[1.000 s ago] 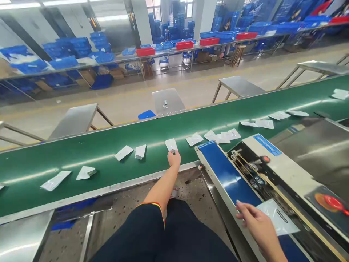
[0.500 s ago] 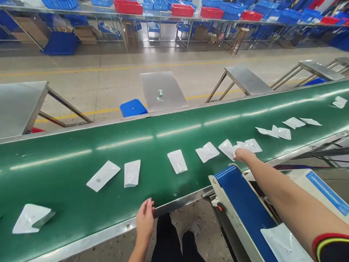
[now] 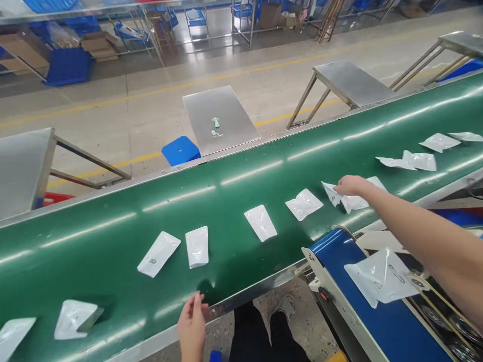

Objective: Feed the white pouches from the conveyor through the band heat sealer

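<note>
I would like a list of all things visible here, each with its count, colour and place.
belt: one, green, runs across the view
pouches: about twelve, white, spread along the belt
side belt: one, blue, lower right, carries one pouch
tables: three, steel, beyond the belt
stool: one, blue, behind the belt
crates: blue, top left
left hand: at the belt's near edge, holds nothing
right hand: on a pouch on the belt; grip unclear

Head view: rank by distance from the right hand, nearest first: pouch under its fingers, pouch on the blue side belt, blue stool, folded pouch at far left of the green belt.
From the right hand:
1. Pouch under its fingers, touching, on the green belt.
2. Pouch on the blue side belt, below the forearm.
3. Blue stool, across the belt.
4. Folded pouch, far left.
</note>
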Demonstrator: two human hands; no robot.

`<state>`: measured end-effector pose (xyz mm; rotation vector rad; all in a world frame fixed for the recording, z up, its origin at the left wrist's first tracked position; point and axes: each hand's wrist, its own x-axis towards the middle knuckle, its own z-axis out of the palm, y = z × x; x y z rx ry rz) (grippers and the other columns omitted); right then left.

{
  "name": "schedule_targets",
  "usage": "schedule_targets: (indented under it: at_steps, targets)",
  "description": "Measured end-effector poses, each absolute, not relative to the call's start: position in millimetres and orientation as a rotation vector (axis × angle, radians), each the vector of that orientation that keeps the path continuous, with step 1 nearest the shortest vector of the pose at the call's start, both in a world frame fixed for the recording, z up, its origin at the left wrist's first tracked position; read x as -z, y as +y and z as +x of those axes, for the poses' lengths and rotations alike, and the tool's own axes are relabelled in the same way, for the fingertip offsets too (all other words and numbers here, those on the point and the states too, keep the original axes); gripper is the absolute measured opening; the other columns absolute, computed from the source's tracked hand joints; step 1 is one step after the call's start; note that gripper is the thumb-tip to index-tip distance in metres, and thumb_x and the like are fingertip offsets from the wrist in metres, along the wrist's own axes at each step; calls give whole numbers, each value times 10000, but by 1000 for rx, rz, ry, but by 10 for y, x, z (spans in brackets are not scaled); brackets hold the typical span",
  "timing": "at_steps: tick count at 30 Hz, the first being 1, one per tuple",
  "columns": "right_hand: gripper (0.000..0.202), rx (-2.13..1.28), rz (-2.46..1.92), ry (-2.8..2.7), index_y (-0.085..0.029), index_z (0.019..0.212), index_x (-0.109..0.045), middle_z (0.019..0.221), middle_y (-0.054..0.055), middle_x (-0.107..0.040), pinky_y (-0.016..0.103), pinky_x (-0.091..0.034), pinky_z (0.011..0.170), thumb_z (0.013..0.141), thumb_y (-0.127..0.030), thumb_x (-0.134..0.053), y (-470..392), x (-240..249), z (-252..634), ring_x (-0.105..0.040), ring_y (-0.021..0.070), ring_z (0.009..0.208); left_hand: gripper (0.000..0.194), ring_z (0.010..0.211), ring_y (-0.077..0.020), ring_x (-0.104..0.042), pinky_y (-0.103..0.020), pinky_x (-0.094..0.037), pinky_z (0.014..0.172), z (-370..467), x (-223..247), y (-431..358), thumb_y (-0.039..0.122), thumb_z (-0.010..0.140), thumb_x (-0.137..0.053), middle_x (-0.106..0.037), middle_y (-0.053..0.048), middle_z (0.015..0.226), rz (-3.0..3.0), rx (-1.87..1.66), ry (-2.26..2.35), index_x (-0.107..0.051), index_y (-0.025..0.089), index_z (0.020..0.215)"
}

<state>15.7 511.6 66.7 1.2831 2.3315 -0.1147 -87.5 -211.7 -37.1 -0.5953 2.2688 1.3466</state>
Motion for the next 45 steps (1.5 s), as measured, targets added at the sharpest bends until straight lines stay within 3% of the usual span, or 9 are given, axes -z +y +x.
schedule_targets:
  at_steps: [7,11,16,18,24,29,33,41,45]
  targets:
    - [280,329,1072,2328,-100,1054,-840,1118,220,-802,336,-491,897,1037,-309,-655,3935,-726,-781,-746,317,1087,648,1279,-374,-718,-523,-537,1170,-1464,195,-1314,639,1017,-573,-741,-235,1421,-229,-1078,2795,-723,142,1405]
    - [388,402,1067,2261,-92,1295,-787,1196,238,-783,354,-547,910,989,-312,-693,2839,-359,-1037,-765,348,1128,492,1340,-365,-703,-455,-540,1151,-2014,134,-980,504,1074,-555,-753,-225,1409,-292,-948,2572,-735,159,1374]
    - [1004,389,1144,2243,-57,1774,-252,1489,354,-611,486,-574,1008,1018,-548,-694,2161,-126,-913,-710,449,1300,315,1121,-307,-777,-404,-619,937,-2314,115,-754,431,992,-769,-815,-171,1247,-534,-1171,1905,-755,193,1198]
    - [1148,372,1099,2269,-16,1791,-124,1530,406,-551,517,-555,1053,962,-458,-784,2149,-118,-853,-684,484,1341,288,999,-255,-789,-361,-625,869,-2283,137,-741,365,953,-832,-827,-157,1165,-562,-1218,1796,-754,180,1160]
    - [828,434,930,2395,15,1757,-222,1279,349,-716,517,-538,1021,1015,-173,-537,2052,-231,-1066,-738,458,1226,302,935,-204,-785,-293,-601,797,-1980,164,-714,247,912,-866,-825,-157,1160,-623,-1292,1731,-735,148,1166]
    - [573,605,618,2441,-271,1645,-559,1373,181,-749,423,-541,1022,1073,-263,-529,1312,-245,-1305,-744,363,1240,349,870,-233,-797,-342,-614,820,-1818,77,-419,338,912,-860,-837,-151,1083,-608,-1289,1632,-762,136,1180]
    - [811,664,511,2417,-210,1746,-425,1525,234,-644,406,-552,1026,1032,-464,-713,890,-190,-1218,-723,371,1281,402,899,-265,-801,-379,-637,858,-1903,-43,-381,489,1049,-629,-837,-165,1053,-468,-1271,1635,-785,136,1162]
    - [548,643,643,2458,-242,1650,-552,1382,206,-726,447,-532,1022,1114,-241,-434,894,-229,-995,-737,376,1212,504,1615,-360,-453,-398,-403,1269,-2445,-302,-1111,393,1036,-711,-607,-215,1658,-124,-1085,2654,-701,175,1491]
    - [397,769,660,2476,-237,1407,-746,1160,168,-804,390,-526,959,1075,-288,-534,884,-487,-687,-750,353,1123,320,1289,-375,-714,-357,-541,1010,-2547,-392,-1321,431,992,-767,-811,-232,1247,-300,-794,2573,-811,149,1137]
